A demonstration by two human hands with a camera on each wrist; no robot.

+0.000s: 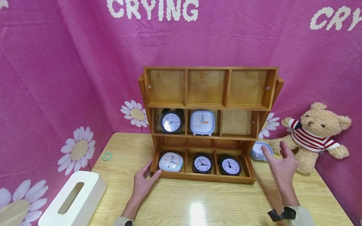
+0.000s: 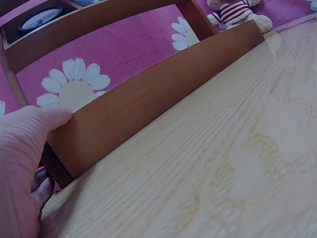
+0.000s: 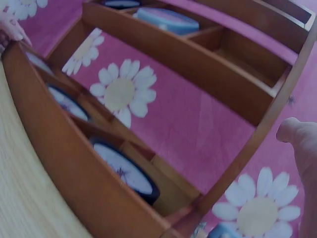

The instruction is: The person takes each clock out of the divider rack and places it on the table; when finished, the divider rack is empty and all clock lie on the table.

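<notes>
A brown wooden display shelf (image 1: 207,106) with three tiers of compartments stands on the table. At its lower left corner my left hand (image 1: 142,182) grips the frame; in the left wrist view the thumb (image 2: 58,118) lies over the front board and fingers sit by the side. My right hand (image 1: 283,166) is raised with fingers spread, holding nothing, right of the shelf. Near it, a blue alarm clock (image 1: 260,152) lies on the table. The bottom tier holds a light blue clock (image 1: 171,162) and two black clocks (image 1: 202,164). A black twin-bell clock (image 1: 171,122) and a blue square clock (image 1: 202,122) occupy the middle tier.
Behind the blue clock at the right sits a teddy bear (image 1: 315,135) in a striped sweater. A white tissue box (image 1: 85,201) stands at the front left, and a green ring (image 1: 106,156) lies behind it. A pink cloth (image 1: 226,37) hangs around the table.
</notes>
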